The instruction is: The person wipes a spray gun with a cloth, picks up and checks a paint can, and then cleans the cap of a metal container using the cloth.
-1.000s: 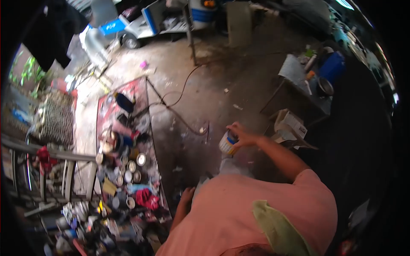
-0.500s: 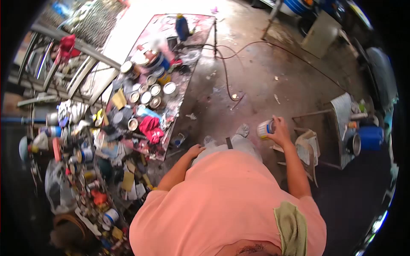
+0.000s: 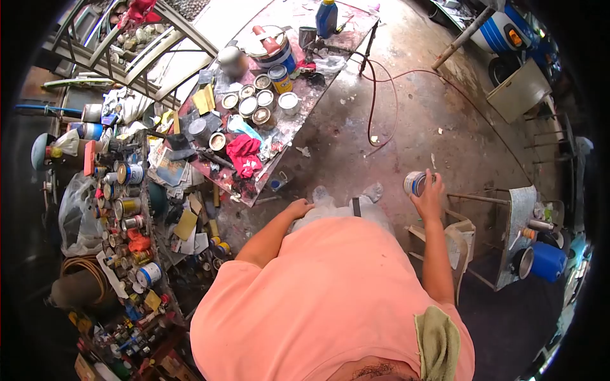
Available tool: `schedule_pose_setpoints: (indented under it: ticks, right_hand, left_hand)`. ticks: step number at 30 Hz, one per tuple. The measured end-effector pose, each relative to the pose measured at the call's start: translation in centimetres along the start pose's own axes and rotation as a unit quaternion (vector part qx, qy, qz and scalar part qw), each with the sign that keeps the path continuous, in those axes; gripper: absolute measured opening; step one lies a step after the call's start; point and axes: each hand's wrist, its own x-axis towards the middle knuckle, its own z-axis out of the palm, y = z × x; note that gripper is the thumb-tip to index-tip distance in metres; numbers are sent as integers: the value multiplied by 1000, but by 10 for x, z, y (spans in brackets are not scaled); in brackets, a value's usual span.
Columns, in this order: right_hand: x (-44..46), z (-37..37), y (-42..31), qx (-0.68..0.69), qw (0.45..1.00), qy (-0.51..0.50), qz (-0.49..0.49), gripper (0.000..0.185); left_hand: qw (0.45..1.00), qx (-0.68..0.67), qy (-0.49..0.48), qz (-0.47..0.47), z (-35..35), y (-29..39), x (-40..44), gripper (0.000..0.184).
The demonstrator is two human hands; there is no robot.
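In my right hand (image 3: 431, 195) is a small paint can (image 3: 415, 183) with a blue and white label, held out over the floor on my right. My fingers wrap around its side. My left hand (image 3: 300, 208) rests beside my left thigh with its fingers loosely extended, and I see nothing in it. Ahead to the left stands a paint-stained table (image 3: 289, 136). On it are several small cans (image 3: 265, 98), a larger bucket (image 3: 270, 58), a yellow-labelled can (image 3: 279, 79), a blue bottle (image 3: 326, 19) and a red cloth (image 3: 244, 155).
Cans and jars crowd a shelf (image 3: 130, 206) on my left. A metal ladder-like frame (image 3: 143, 60) stands behind it. A dark red hose (image 3: 372, 114) loops across the floor. At right are a wooden stool (image 3: 459, 238), a small stand (image 3: 520, 219) and a blue jug (image 3: 548, 261).
The whole view has shifted, so the table appears higher and further right. My right hand still grips the paint can, now further right in view. My left hand stays by my thigh.
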Motion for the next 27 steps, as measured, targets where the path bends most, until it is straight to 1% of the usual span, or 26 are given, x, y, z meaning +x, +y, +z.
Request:
schedule_pose_setpoints:
  ticks: [3, 6, 9, 11, 12, 13, 16, 19, 22, 23, 26, 27]
  right_hand:
    - [3, 11, 1, 129, 983, -99, -81, 97]
    - [9, 9, -8, 90, 990, -88, -70, 97]
    - [14, 2, -37, 68, 996, -5, -50, 97]
    - [16, 7, -26, 150, 974, -114, -123, 95]
    - [18, 3, -25, 188, 954, -169, -162, 95]
    - [21, 1, -25, 159, 960, -182, -145, 94]
    - [32, 2, -42, 14, 989, -28, -141, 94]
    - [36, 3, -42, 145, 951, -122, -244, 96]
    - [42, 0, -27, 132, 931, -182, -289, 96]
    - [43, -6, -31, 46, 948, -156, -272, 97]
    - [31, -1, -41, 77, 961, -42, -263, 97]
    - [28, 4, -37, 114, 944, -103, -292, 96]
  left_hand:
    - [1000, -14, 8, -12, 1, 2, -12, 62]
    - [1000, -21, 9, -19, -5, 6, -13, 62]
    - [999, -22, 24, -24, -6, 10, -24, 62]
    - [998, -26, 58, -20, -8, 8, -30, 61]
    - [996, -35, 83, -16, -4, 6, -30, 61]
    - [993, -45, 111, -11, -1, 5, -29, 61]
    - [982, -134, 129, -36, 11, -1, -39, 61]
    - [970, -181, 140, -78, 48, -9, -63, 63]
    - [969, -184, 129, -105, 105, -16, -81, 61]
    - [970, -175, 146, -83, 144, -44, -64, 61]
    - [922, -366, 79, -102, 187, -57, -84, 62]
    - [883, -454, 75, -91, 194, -50, -99, 64]
